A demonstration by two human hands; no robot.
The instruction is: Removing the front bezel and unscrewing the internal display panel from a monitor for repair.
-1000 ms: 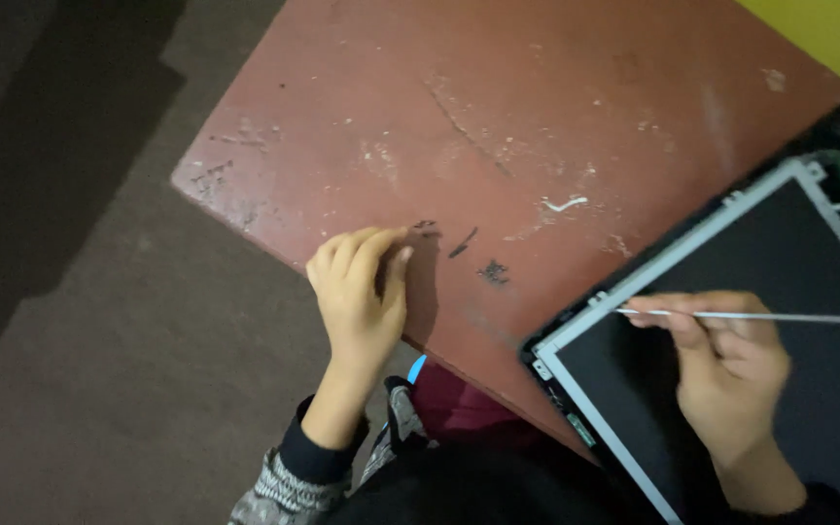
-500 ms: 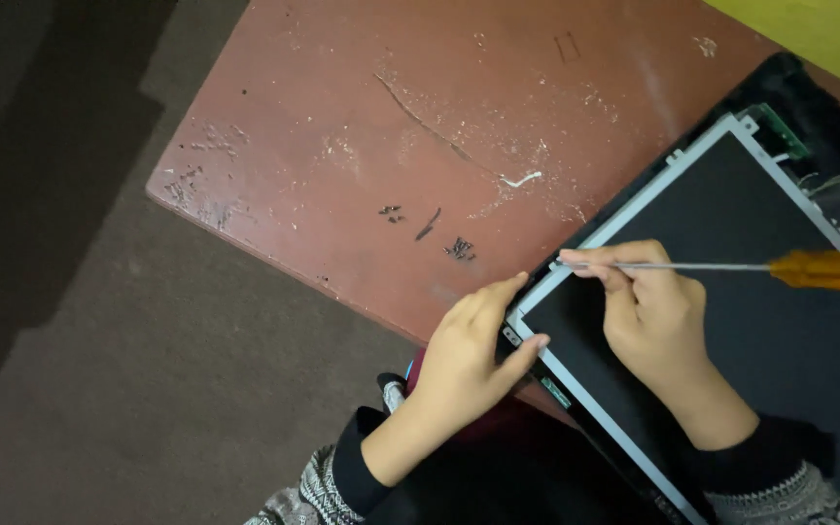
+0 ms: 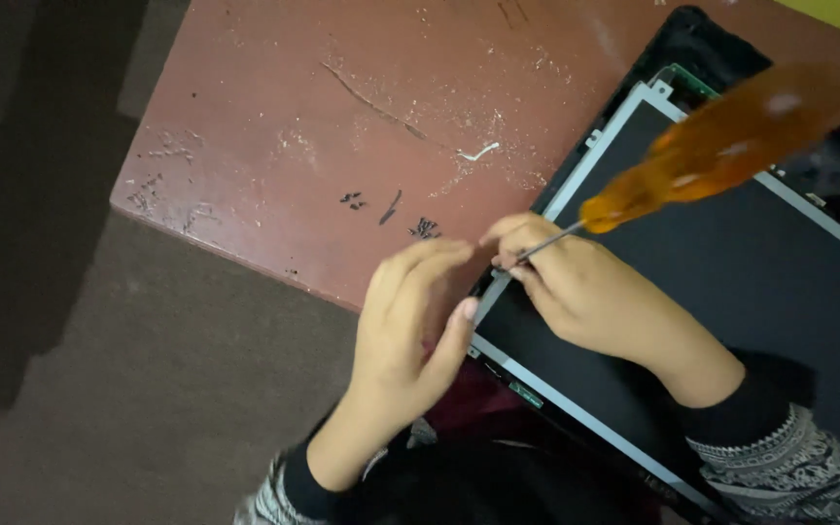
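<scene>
Screwdriver (image 3: 721, 146), with its translucent orange handle and thin metal shaft, slants over the dark display panel (image 3: 731, 292) on the worn reddish table (image 3: 274, 126). The right hand (image 3: 585, 292) pinches its shaft near the tip; the left hand (image 3: 410, 321), fingers curled and holding nothing, rests at the panel's silver-framed corner.

screen panel (image 3: 731, 292) on table (image 3: 274, 126), right side | small screws (image 3: 386, 206) left of panel | hands (image 3: 498, 292) at panel's left corner
</scene>
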